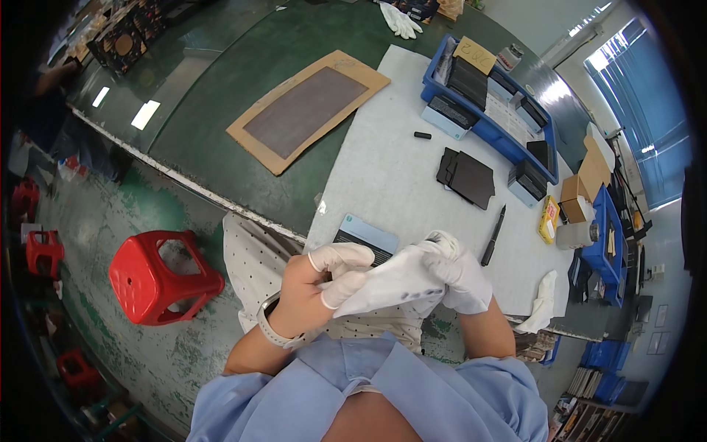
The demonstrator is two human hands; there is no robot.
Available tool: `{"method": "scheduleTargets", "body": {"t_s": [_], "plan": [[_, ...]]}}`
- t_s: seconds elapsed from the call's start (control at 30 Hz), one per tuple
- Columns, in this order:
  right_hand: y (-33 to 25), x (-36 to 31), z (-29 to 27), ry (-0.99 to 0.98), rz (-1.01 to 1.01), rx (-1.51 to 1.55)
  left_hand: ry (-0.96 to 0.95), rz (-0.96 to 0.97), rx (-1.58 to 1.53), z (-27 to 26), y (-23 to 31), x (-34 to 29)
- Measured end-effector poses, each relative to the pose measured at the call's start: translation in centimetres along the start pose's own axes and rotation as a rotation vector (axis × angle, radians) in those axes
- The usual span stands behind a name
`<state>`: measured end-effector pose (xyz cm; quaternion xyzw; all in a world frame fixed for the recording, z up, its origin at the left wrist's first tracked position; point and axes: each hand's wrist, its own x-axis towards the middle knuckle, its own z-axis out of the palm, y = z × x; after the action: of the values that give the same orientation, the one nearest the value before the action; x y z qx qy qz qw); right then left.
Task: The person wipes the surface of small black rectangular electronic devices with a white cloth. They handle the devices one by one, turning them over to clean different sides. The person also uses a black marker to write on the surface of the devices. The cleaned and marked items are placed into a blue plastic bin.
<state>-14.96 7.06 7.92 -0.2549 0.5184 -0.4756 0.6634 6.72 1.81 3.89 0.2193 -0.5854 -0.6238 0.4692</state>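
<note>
Between my two hands, above the near edge of the table, a white cloth (401,281) with dark smudges is stretched out. My left hand (309,283), with white covers on its fingers, pinches the cloth's left end. White fabric covers my right hand (465,280), whose fingers close on the cloth's right end. Just beyond the cloth lies a light blue and black box (373,230), partly hidden by my left hand and the cloth. A black marker pen (494,236) rests to the right, and its cap-like black piece (422,135) lies farther off.
Dark flat sheets (470,179) lie on the white table cover (398,180). Behind them stands a blue bin (482,110) of boxes. A framed cardboard panel (305,110) lies at the far left, a yellow packet (548,219) at the right. A red stool (151,276) stands on the floor.
</note>
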Motion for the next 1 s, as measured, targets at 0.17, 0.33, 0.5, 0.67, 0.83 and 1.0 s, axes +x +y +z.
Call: {"method": "scheduleTargets", "body": {"t_s": [0.17, 0.33, 0.5, 0.67, 0.83, 1.0], "plan": [[0.5, 0.1, -1.6, -0.303, 0.067, 0.161, -0.047, -0.186, 0.024, 0.2, 0.4, 1.6], [1.2, 0.9, -1.3, -0.381, -0.037, 0.131, -0.318, -0.158, -0.052, -0.2, -0.9, 1.5], [0.9, 0.8, -1.5, -0.478, -0.006, 0.133, -0.214, -0.232, -0.180, 0.5, -0.3, 1.8], [0.9, 0.4, -0.8, -0.350, -0.027, 0.103, -0.392, -0.096, -0.100, 0.4, -0.4, 1.8], [0.1, 0.4, -0.9, -0.340, 0.068, -0.126, -0.315, -0.054, 0.018, 0.4, -0.1, 2.0], [-0.7, -0.2, -0.2, -0.278, 0.274, -0.207, -0.278, 0.110, 0.248, 0.6, 0.5, 3.0]]}}
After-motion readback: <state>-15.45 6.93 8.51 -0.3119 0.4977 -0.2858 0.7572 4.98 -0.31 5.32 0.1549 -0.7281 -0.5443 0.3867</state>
